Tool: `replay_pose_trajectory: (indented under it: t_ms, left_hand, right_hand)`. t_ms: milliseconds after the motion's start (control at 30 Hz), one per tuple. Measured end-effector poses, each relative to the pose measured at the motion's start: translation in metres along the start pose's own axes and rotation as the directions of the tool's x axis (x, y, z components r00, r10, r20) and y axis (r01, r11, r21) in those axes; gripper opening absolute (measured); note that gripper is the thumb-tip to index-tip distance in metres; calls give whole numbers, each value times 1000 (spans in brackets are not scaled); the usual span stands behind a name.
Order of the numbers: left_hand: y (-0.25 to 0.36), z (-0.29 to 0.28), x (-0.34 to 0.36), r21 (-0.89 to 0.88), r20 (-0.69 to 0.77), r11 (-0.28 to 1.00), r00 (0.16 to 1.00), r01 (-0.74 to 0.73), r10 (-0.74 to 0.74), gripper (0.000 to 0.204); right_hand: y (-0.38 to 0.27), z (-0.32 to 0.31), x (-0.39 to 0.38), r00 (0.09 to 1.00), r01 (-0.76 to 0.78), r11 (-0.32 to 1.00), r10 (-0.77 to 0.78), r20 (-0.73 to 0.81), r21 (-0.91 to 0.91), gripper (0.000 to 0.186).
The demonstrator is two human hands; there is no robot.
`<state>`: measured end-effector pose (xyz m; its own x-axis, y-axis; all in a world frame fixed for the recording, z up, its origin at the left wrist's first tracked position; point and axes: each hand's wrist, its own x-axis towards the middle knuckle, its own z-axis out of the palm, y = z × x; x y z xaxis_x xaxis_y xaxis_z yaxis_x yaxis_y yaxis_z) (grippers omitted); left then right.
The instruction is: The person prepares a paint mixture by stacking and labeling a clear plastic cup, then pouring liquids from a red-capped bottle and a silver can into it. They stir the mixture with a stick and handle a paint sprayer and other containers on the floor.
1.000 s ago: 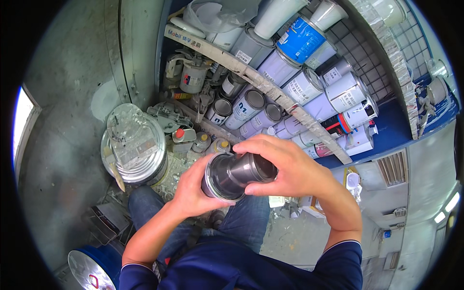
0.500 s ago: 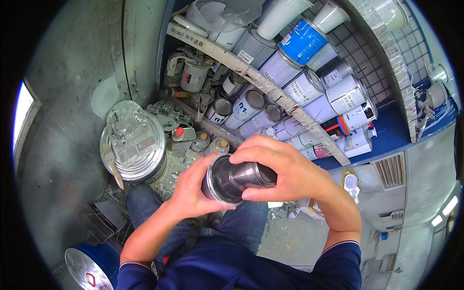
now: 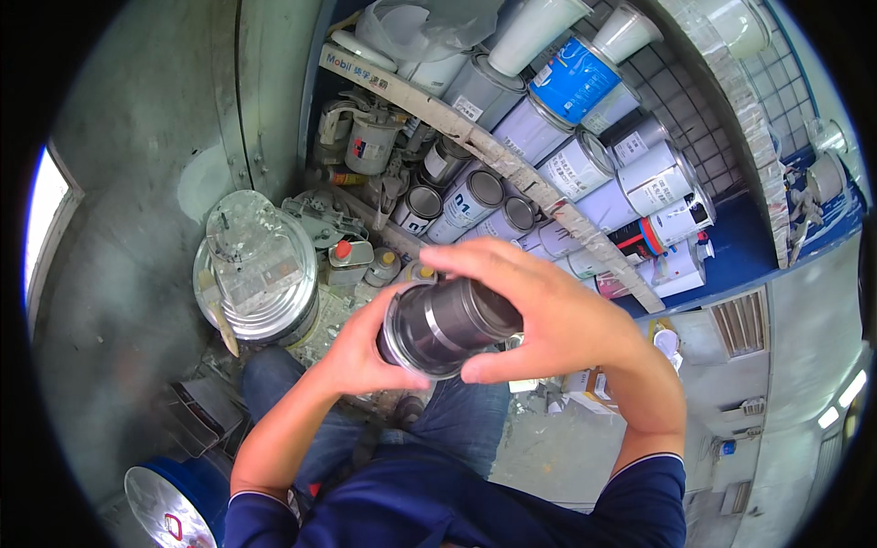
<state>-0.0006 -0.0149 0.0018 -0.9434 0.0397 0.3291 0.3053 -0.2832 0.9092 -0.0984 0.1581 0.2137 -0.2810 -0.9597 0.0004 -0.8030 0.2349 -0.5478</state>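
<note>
My left hand (image 3: 361,352) is closed around a container with a pale rim (image 3: 393,329), below the middle of the view. A dark grey, glossy cylinder (image 3: 457,324) with a light band lies tilted in it, its far end toward the right. My right hand (image 3: 512,310) arches over that far end with fingers spread, index finger raised and thumb below; whether it still touches the cylinder is unclear.
Shelves (image 3: 493,146) of paint cans stand ahead and right. A large metal drum (image 3: 265,310) with a brush (image 3: 219,320) on its lid is at left, beside small bottles (image 3: 384,267). A wall (image 3: 119,274) runs along the left; a blue drum (image 3: 169,502) is lower left.
My right hand's fingers have loosened and spread, the index finger rising off the cylinder. The cylinder and my left hand have shifted slightly, and more of the cylinder's banded side shows.
</note>
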Motion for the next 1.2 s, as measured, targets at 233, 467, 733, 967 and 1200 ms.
replay_pose_trajectory:
  t_ms: [233, 467, 733, 967, 1200]
  left_hand:
    - [16, -13, 10, -397, 123, 904, 985, 159, -120, 111]
    - [23, -25, 10, -257, 128, 953, 983, 161, -132, 112]
    - [38, -13, 4, -96, 26, 987, 991, 131, -130, 111]
    - [28, -11, 1, 55, -68, 997, 996, -50, 53, 106]
    - [30, -8, 2, 496, -94, 842, 951, -212, 295, 109]
  right_hand:
    - [8, 9, 7, 988, -84, 904, 130, -83, 418, 116]
    - [5, 0, 16, 997, -39, 953, 55, -45, 299, 91]
    - [9, 7, 12, 995, 45, 981, -27, -95, 190, 85]
    - [16, 23, 3, 988, 21, 932, 36, -148, 363, 97]
    - [19, 53, -18, 953, -47, 886, 178, -245, 460, 107]
